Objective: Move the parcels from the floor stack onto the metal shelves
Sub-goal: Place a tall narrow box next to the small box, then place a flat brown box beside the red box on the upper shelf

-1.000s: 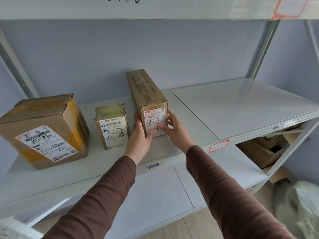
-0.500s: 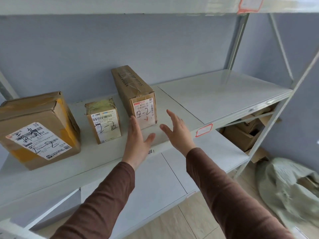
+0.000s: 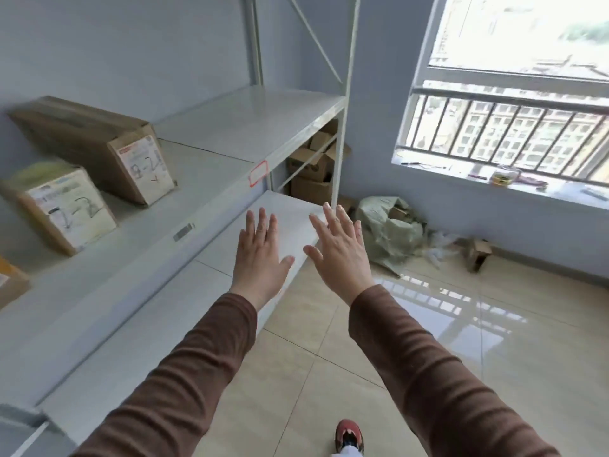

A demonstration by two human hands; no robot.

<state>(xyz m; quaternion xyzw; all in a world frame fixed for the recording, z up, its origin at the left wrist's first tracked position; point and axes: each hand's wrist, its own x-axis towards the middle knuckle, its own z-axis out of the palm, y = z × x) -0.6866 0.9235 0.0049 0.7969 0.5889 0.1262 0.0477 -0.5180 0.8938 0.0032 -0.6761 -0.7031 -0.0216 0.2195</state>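
with both arms held out in front of me, my left hand point(image 3: 262, 255) and my right hand point(image 3: 339, 250) are flat with fingers spread, holding nothing. the long box point(image 3: 99, 145) and the small box point(image 3: 62, 206) sit side by side on the metal shelf point(image 3: 204, 169) — both marked 2-2. a green sack point(image 3: 389, 230) lies on the floor by the window point(image 3: 514, 90).

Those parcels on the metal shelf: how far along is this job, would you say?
Done: the long parcel and the small parcel stand on the metal shelf, both marked 2-2, with the corner of another box beside them. In hand: nothing; the left hand and right hand are both open and empty. Left: the green sack on the floor appears to hold more boxes; how many, I can't tell.
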